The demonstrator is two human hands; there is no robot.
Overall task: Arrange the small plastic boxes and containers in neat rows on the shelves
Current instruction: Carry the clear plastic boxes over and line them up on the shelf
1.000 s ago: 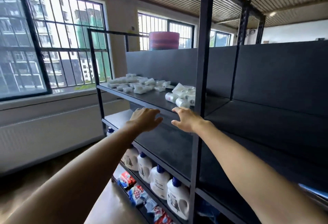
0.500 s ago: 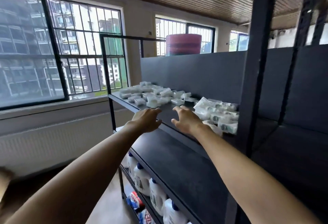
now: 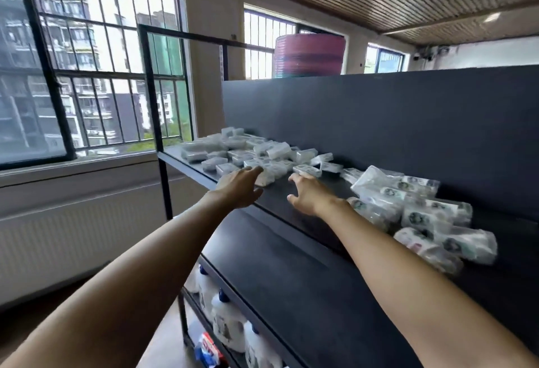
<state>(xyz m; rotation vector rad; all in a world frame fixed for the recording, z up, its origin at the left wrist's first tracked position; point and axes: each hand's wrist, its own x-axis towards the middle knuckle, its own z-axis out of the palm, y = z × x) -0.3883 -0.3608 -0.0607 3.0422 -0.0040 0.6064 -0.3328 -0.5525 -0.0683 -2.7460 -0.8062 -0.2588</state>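
Reaching both hands over top shelf (image 3: 294,207). Left hand (image 3: 240,189), right hand (image 3: 306,197): grips spread, holding nothing. Scattered plastic boxes (image 3: 256,156) lying at 12 o'clock, left fingertips nearest.

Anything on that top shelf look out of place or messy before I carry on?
Yes. The small clear plastic boxes lie in a loose heap on the dark top shelf, tilted and overlapping, not in rows. The clear bagged packets at the right are piled too. Both the left hand and right hand reach in open, holding nothing.
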